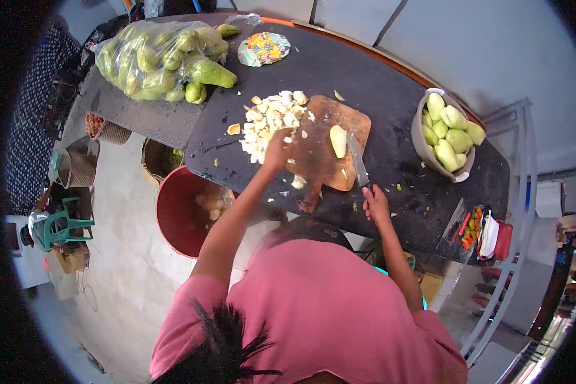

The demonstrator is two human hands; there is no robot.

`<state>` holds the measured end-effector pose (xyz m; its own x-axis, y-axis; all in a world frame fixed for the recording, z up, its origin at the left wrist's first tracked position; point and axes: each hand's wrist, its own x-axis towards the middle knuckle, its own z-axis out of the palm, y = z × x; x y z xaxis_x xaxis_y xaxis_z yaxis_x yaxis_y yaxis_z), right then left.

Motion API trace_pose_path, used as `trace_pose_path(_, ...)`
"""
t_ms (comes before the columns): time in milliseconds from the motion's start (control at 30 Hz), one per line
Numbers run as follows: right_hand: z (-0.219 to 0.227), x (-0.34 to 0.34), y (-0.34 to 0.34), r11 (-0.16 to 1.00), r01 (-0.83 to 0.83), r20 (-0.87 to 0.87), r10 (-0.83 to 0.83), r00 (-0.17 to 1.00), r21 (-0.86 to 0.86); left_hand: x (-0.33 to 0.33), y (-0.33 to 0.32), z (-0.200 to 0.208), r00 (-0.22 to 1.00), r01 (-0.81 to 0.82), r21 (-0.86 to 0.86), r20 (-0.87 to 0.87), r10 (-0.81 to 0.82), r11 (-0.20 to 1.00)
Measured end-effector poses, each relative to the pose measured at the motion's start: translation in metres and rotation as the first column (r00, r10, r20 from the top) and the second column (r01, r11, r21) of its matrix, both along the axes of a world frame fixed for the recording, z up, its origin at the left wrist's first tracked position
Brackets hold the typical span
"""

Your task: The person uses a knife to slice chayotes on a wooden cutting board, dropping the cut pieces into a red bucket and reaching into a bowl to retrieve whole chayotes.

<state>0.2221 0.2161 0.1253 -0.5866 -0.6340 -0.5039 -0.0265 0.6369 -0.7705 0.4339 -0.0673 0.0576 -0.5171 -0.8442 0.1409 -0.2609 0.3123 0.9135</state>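
Observation:
My right hand (376,203) grips the handle of a kitchen knife (357,160). Its blade lies along the right side of a wooden cutting board (355,121), beside a pale peeled chayote piece (338,141). At the board's left edge, my left hand (278,150) reaches over the heap of chopped chayote (276,114) on the dark table. Its fingers are blurred, so whether they hold a piece does not show. Small scraps lie scattered around the board.
A clear plastic bag of green chayotes (163,61) sits far left, near a colourful plastic packet (264,49). On the right stand a bowl of peeled chayotes (422,137) and bagged chili peppers (472,227). Below the table's left edge is a red bucket (179,214).

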Motion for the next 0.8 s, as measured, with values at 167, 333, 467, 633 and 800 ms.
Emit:
trace_pose_path(167, -0.001, -0.024, 0.010, 0.999, -0.043, -0.064, 0.043, 0.997, 0.001, -0.107, 0.014, 0.023, 0.975, 0.103, -0.179, 0.212, -0.064, 0.978)
trace_pose_path(333, -0.029, -0.048, 0.012, 0.980, -0.200, -0.320, 0.188, 0.929, -0.006, -0.148, 0.012, -0.008, 0.945, 0.223, -0.119, 0.270, -0.184, 0.968)
trace_pose_path(467, -0.012, -0.048, 0.006, 0.950, -0.293, -0.315, 0.312, 0.896, 0.109, -0.144, 0.018, -0.033, 0.962, 0.093, -0.023, 0.260, -0.084, 0.995)
trace_pose_path(633, -0.025, -0.057, 0.015, 0.945, -0.316, -0.442, 0.320, 0.838, 0.084, -0.137, 0.042, -0.030, 0.996, -0.020, 0.107, 0.085, 0.010, 0.994)
trace_pose_path(800, 0.003, -0.065, 0.010, 0.872, -0.462, -0.373, 0.487, 0.790, 0.159, -0.117, 0.049, -0.065, 0.985, -0.172, 0.268, 0.077, 0.157, 0.948)
